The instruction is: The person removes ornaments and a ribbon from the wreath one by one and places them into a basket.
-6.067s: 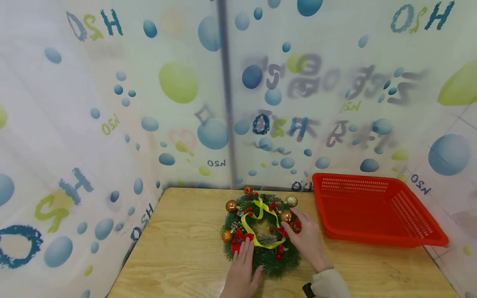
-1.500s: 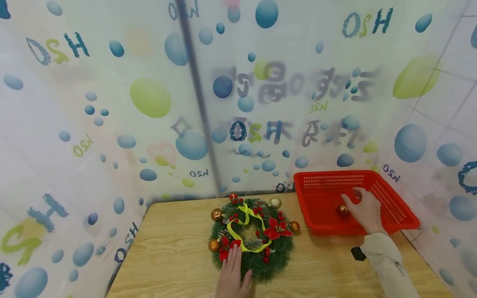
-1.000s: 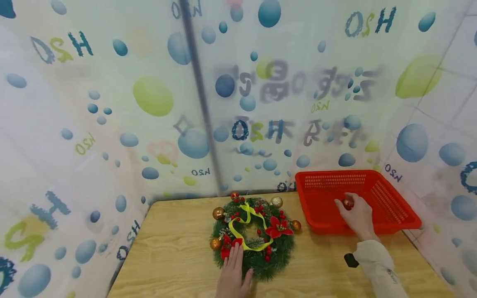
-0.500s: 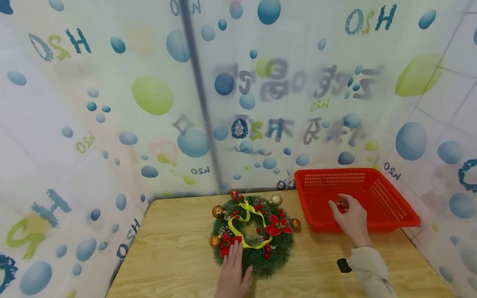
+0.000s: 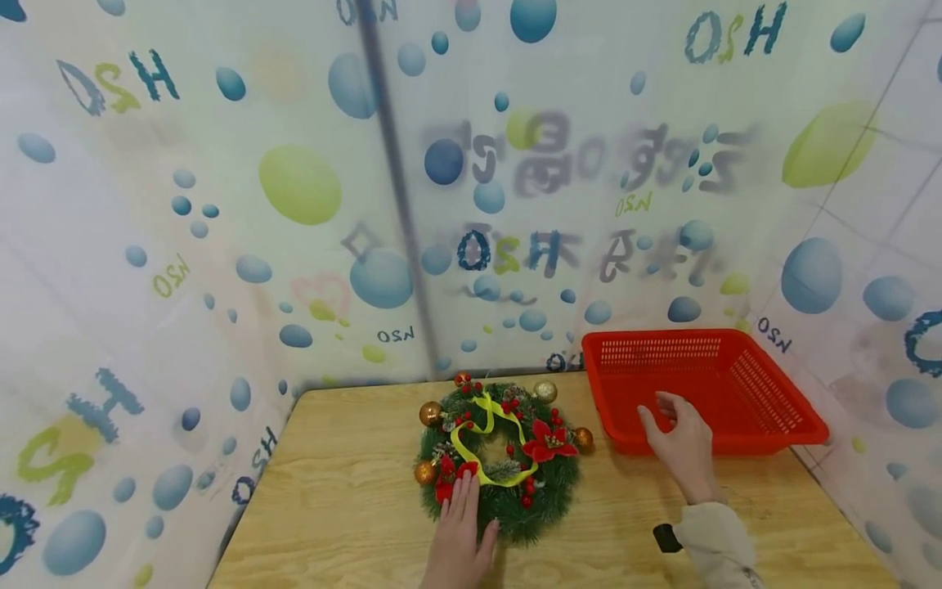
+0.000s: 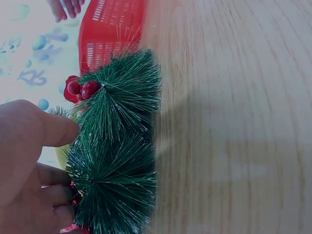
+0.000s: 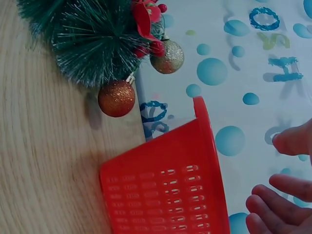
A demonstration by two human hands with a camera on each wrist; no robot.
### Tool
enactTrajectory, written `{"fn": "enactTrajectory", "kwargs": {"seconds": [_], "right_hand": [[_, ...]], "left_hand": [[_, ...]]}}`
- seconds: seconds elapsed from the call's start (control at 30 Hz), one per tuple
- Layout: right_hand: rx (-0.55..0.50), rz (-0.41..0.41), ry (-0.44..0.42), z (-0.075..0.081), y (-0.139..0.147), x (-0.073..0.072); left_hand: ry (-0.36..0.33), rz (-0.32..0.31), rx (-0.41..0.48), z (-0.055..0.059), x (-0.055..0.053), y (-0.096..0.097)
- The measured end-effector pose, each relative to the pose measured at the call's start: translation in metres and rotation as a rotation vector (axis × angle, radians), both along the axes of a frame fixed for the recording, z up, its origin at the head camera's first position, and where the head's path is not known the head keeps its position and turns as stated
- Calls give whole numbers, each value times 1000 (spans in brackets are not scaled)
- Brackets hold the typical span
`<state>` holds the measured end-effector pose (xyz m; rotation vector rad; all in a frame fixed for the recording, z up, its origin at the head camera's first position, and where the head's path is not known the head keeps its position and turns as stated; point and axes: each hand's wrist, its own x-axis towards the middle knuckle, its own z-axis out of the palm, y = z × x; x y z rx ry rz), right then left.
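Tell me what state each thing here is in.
Wreath, lying flat on the table
Yellow ribbon, looped on the wreath
Baubles, set around the wreath's edge
Red basket, upright, open-topped
Left hand, resting on the wreath, fingers straight
Right hand, fingers bent; whether it holds anything is unclear

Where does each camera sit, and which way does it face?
Head: on the head, facing forward and down at wreath, basket and table; left hand, right hand, right sleeve show.
Left wrist: worn there, facing across the wreath toward the basket; left hand close, right hand's fingers at the top.
Right wrist: worn there, facing basket and wreath edge; right thumb and fingers show.
Both wrist views share wreath, basket and table.
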<state>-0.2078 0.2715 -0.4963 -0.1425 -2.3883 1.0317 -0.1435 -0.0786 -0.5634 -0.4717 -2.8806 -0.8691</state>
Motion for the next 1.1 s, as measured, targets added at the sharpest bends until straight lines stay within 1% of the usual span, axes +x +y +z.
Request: {"fn": "enactTrajectory", "kwargs": {"seconds": [0.2,0.37,0.47,0.63,0.77,0.9,1.03,1.1], "right_hand": [[-35,22,1,-4,-9,5],[-41,16,11,-8,-17,9],[-34,7,35,-10,-20,11],[-12,-5,78,-11,-25,13],[11,-7,76,-14,-28,16],[29,-13,87,-15,-31,18],[44,-6,102,-14,-35,19],[56,1,107,-14,-38,19]], "left_hand": [[-3,0,12,4,0,0],[-22,-8,15,5,-1,-1],[-26,-17,22,5,-1,-1],[6,-18,7,-3,-2,-1],[34,-23,-11,-9,-4,-1],[39,-25,-11,-10,-5,0],[51,0,-24,-12,-5,0],[43,9,-28,-12,-5,0]]}}
